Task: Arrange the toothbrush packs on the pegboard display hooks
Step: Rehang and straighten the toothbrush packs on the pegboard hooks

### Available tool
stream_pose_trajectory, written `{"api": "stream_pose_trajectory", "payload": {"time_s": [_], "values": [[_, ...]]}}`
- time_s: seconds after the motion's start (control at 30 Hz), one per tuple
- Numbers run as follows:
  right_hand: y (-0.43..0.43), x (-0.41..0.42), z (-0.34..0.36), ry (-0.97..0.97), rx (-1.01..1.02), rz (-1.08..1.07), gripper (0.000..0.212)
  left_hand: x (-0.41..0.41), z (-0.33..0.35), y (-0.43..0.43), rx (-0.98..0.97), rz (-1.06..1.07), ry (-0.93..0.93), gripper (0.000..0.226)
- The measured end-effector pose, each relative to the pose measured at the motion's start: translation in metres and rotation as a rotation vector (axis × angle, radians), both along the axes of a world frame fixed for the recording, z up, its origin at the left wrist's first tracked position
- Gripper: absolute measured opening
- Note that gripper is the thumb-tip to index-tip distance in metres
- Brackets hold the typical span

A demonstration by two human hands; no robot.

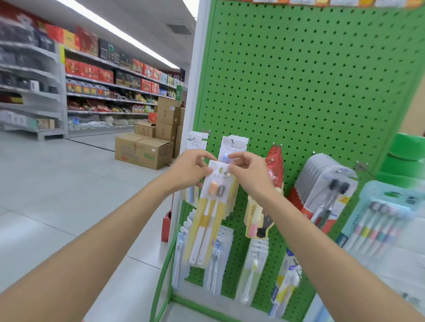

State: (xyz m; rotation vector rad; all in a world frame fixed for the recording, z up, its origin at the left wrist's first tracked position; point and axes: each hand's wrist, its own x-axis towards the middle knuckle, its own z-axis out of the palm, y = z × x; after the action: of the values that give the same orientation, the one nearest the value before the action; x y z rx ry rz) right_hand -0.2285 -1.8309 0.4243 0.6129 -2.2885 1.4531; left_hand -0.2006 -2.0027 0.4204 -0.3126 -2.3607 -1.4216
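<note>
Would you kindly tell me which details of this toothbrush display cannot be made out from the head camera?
- Head view: the hang hole of the yellow-and-white toothbrush pack, and whatever lies behind it, hidden by the left hand and right hand pinching its top.
- Head view: the pale blue multi-brush pack at right, blurred and cut by the edge.
- Head view: items above the green perforated pegboard, cut off by the top edge.

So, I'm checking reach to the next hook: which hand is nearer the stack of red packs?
Right. The right hand pinches the yellow toothbrush pack just left of the red packs; the left hand holds that pack's far edge.
</note>
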Motion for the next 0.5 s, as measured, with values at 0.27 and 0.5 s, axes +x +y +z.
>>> {"api": "stream_pose_trajectory", "payload": {"time_s": [0.27,0.5], "values": [[0.022,-0.055,0.084,0.127,0.159,-0.13,0.024,-0.042,0.079,-0.015,-0.145,0.171,0.1,0.023],[0.015,-0.104,0.096,-0.027,0.396,-0.069,0.025,-0.09,0.098,-0.015,-0.266,0.29,0.049,0.032]]}}
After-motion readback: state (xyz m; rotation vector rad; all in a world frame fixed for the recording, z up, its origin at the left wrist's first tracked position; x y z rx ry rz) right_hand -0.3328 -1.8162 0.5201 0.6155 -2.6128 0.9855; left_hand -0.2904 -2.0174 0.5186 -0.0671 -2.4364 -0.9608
